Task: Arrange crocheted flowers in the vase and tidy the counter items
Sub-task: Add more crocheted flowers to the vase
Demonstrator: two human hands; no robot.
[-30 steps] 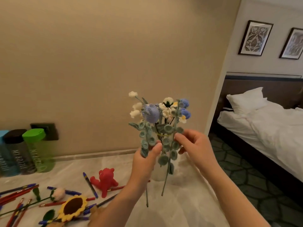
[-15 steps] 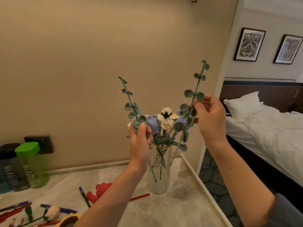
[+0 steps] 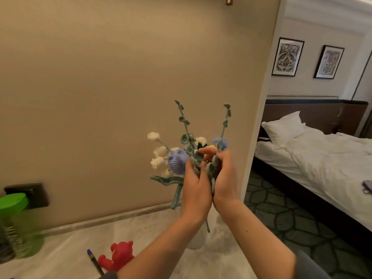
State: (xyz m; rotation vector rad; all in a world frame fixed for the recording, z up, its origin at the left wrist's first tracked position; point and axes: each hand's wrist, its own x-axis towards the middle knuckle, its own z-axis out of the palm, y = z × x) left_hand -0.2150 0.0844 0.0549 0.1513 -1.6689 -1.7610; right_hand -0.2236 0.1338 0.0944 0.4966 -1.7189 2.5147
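A bunch of crocheted flowers [image 3: 177, 161], lilac buds, white blossoms and green leaves, stands in a clear glass vase [image 3: 198, 239] on the marble counter [image 3: 141, 234]. My left hand [image 3: 196, 188] grips one grey-green leafy sprig [image 3: 186, 137] low on its stem. Pressed palm to palm against it, my right hand [image 3: 223, 178] grips a second leafy sprig [image 3: 225, 121]. Both sprigs rise above the bunch. My wrists hide most of the vase.
A red toy figure [image 3: 118, 256] and a pen [image 3: 94, 261] lie at the front left of the counter. A green-lidded bottle [image 3: 16, 224] stands at the far left by a dark wall socket [image 3: 30, 195]. Right of the wall edge lies a bedroom with a bed [image 3: 322, 158].
My hands came together from apart and sank toward the bunch, bringing the two leafy sprigs side by side. The camera tilted up, so less of the counter shows.
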